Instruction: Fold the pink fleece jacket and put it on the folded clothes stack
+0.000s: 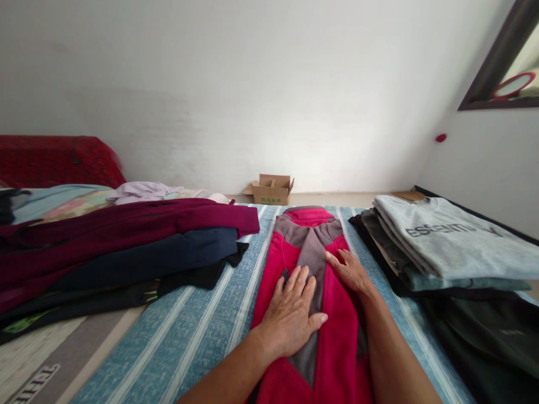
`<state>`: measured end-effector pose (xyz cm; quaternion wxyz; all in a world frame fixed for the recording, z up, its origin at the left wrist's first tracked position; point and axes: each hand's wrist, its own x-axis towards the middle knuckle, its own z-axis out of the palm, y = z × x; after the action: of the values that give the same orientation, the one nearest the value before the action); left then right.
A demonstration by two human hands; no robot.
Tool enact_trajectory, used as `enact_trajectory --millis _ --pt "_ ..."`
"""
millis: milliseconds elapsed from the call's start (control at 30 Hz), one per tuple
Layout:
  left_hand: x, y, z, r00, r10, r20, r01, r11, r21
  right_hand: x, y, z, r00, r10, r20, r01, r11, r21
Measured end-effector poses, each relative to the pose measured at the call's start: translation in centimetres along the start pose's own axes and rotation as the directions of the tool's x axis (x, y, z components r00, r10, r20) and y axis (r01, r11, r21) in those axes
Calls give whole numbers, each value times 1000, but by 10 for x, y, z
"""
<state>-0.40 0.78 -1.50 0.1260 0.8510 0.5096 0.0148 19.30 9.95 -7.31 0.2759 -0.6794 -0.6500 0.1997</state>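
A pink and grey jacket lies lengthwise in front of me, its sides folded inward and its collar at the far end. My left hand rests flat on the jacket's grey and pink middle, fingers stretched out and thumb apart. Farther up on the right side, my right hand lies on the pink cloth, palm down with the fingers extended. Neither hand grips the fabric. Beneath the jacket spreads a blue and white striped bed cover.
On the left lie stacked garments, with a maroon one over a navy one. A pile of folded shirts, topped by a grey printed shirt, sits on the right. Beyond the bed stands an open cardboard box by the wall.
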Motion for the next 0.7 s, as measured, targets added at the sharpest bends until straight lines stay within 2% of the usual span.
enact_trajectory --millis 133,367,467,700 --pt "0 0 -1 1000 7 -11 -7 1000 -1 -3 -1 -7 998 24 55 -30 992 119" --pt "1 -1 2 1000 16 -26 -16 1000 -2 1 1 -1 999 31 41 -32 999 39" --pt "1 -1 2 999 18 -29 -18 1000 0 -1 0 -3 999 27 35 -29 997 68" --pt "1 -1 0 1000 16 -16 -16 1000 10 -7 4 -15 988 -59 145 35 986 164"
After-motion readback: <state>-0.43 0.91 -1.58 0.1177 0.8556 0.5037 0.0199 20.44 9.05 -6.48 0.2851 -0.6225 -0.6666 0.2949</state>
